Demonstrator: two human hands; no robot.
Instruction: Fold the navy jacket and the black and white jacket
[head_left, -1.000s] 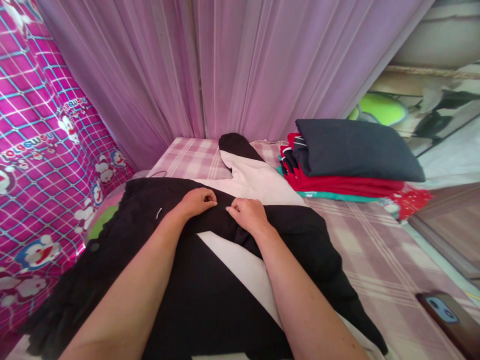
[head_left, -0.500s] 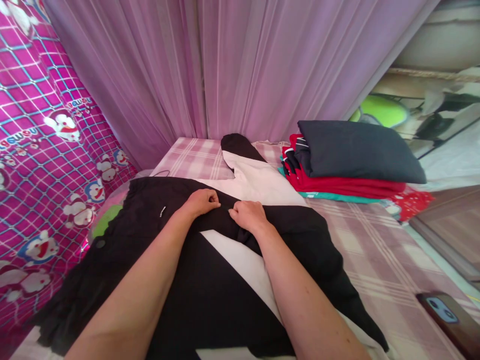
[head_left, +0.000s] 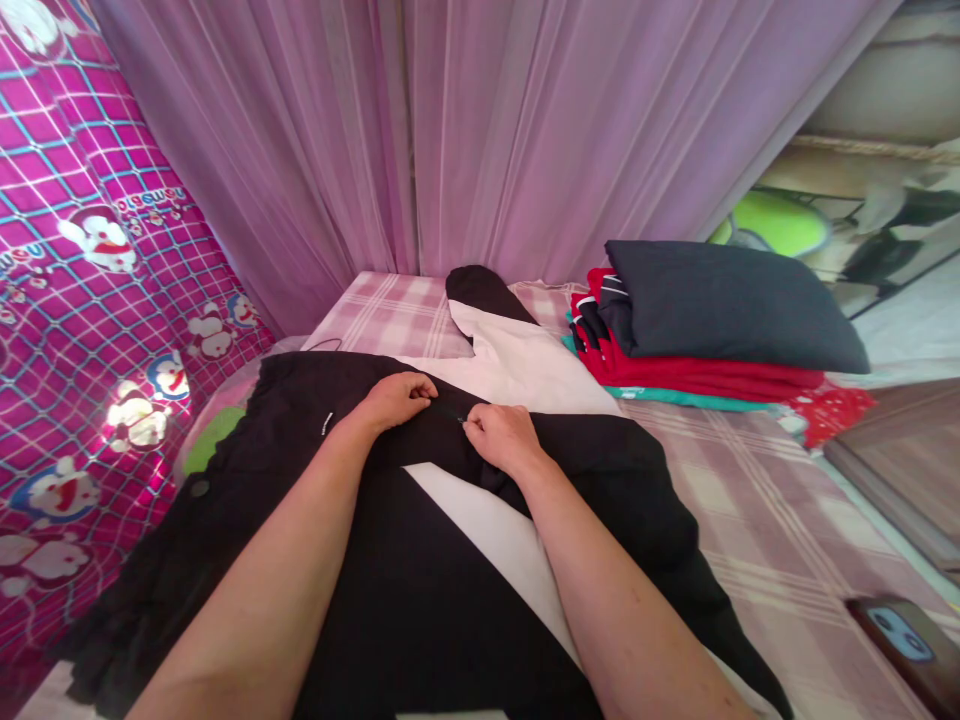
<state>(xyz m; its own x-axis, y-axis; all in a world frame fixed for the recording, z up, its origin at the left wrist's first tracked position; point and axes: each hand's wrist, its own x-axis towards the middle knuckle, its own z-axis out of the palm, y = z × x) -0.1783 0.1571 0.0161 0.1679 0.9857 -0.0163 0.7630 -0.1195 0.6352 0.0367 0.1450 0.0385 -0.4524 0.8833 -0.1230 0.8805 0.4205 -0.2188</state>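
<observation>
Wider gap between left hand (head_left: 397, 400), grip unclear, and right hand (head_left: 505, 434), closed on black garment (head_left: 281, 430), folded clothes (head_left: 724, 320) beyond

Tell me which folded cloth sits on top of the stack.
The dark grey one: it lies uppermost, while the red cloth and the teal cloth show beneath it.

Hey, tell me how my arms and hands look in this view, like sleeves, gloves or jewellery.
Your left forearm and right forearm show no sleeves. The left hand and right hand are ungloved, with no watch, bracelet or ring visible. The right forearm has small spots.
</observation>
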